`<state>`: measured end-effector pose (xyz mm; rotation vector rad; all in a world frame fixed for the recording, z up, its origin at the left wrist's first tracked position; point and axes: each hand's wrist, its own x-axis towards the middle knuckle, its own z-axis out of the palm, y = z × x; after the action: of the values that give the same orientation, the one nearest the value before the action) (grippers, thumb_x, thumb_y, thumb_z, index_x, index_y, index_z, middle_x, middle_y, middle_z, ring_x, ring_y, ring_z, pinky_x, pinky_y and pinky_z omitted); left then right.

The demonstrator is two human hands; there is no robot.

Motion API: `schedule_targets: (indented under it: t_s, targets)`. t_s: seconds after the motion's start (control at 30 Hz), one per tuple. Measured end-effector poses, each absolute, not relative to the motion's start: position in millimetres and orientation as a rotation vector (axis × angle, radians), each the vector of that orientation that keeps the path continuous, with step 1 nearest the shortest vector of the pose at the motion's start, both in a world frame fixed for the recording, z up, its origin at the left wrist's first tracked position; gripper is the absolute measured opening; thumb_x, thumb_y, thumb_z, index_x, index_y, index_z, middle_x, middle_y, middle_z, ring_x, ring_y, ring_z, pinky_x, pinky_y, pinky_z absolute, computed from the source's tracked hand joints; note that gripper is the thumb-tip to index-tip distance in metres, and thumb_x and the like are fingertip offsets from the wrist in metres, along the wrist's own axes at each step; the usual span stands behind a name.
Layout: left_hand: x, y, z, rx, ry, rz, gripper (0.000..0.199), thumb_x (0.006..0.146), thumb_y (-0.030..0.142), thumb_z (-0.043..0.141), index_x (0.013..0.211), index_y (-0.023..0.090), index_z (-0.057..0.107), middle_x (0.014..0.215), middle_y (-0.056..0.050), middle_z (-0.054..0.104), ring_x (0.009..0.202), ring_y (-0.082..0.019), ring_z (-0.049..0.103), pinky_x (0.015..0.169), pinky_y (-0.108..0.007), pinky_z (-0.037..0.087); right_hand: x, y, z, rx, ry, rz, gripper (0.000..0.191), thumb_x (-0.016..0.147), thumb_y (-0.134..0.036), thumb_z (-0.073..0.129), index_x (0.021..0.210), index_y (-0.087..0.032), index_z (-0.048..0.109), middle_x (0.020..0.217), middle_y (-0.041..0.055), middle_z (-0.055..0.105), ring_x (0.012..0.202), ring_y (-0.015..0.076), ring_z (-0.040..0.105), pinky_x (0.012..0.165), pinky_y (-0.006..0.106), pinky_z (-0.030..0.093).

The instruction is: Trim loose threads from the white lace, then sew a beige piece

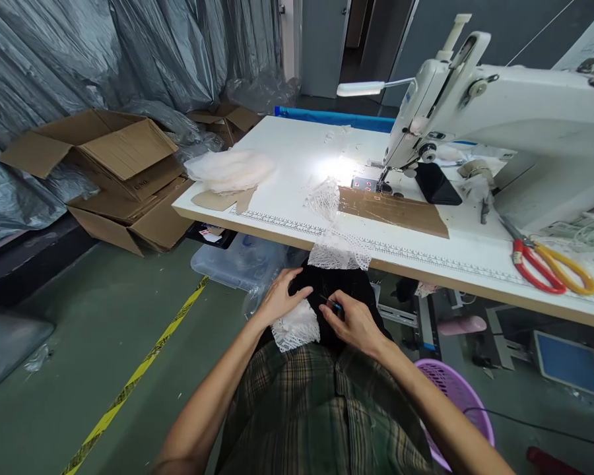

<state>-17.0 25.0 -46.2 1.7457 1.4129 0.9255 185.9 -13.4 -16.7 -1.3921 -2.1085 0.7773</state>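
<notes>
Left hand (283, 297): is lying at lower centre, its grip spread.
Right hand (352, 320): its grip is pinching a small blue tool (336, 305), lower centre.
White lace piece (297, 326): is resting against black cloth (329, 282), just below the left hand.
Desk (282, 188): is carrying a sewing machine (519, 99), upper right.

Right hand (352, 322): fingers closed on small blue tool (335, 305). Left hand (283, 297): spread above lap, white lace piece (297, 326) just beside its palm. Beyond both hands: lace strip (340, 252) over edge of tabletop (287, 178). Farther, right of right hand: sewing machine (475, 99), red-and-yellow scissors (549, 264). Left of left hand: cartons (123, 165).
</notes>
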Motion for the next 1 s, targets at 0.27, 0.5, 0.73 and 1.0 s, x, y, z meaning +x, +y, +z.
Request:
schedule_targets:
  t_s: [0.27, 0.5, 0.73, 1.0]
  targets:
    - [15, 30, -9, 1.830, 1.302, 1.155, 0.018, 0.085, 0.032, 0.058, 0.078, 0.017, 0.064, 0.076, -0.003, 0.068, 0.073, -0.016, 0.062, 0.072, -0.029, 0.049, 176, 1, 14, -1.274, -1.812, 0.640, 0.018, 0.087, -0.038, 0.053, 0.088, -0.020, 0.053, 0.073, 0.0005, 0.061, 0.054, 0.0108, 0.048, 0.054, 0.023, 0.038]
    - [17, -8, -6, 2.296, 1.023, 1.019, 0.014, 0.085, 0.024, 0.059, 0.073, 0.019, 0.063, 0.065, 0.000, 0.061, 0.064, -0.014, 0.056, 0.076, -0.032, 0.044, 174, 3, 9, -1.407, -1.656, 0.641, 0.022, 0.086, -0.041, 0.052, 0.084, -0.019, 0.057, 0.065, -0.0023, 0.056, 0.049, 0.0096, 0.042, 0.052, 0.022, 0.036]
    - [-8, 12, 3, 1.624, 0.947, 1.112, 0.056, 0.075, 0.058, 0.064, 0.114, 0.018, 0.062, 0.116, -0.012, 0.057, 0.108, -0.026, 0.055, 0.095, -0.041, 0.044, 175, -25, 10, -1.058, -1.811, 1.124, 0.022, 0.088, -0.034, 0.052, 0.081, -0.017, 0.062, 0.065, -0.0013, 0.055, 0.057, 0.0102, 0.044, 0.055, 0.021, 0.038]
    - [-3, -6, 5, 1.037, 0.802, 0.862, 0.033, 0.069, 0.044, 0.075, 0.075, 0.014, 0.063, 0.080, -0.006, 0.064, 0.070, -0.015, 0.060, 0.066, -0.027, 0.048, 185, -31, 7, -1.073, -1.908, 1.236, 0.030, 0.090, -0.044, 0.052, 0.085, -0.017, 0.065, 0.069, 0.0000, 0.058, 0.061, 0.0118, 0.048, 0.058, 0.023, 0.039]
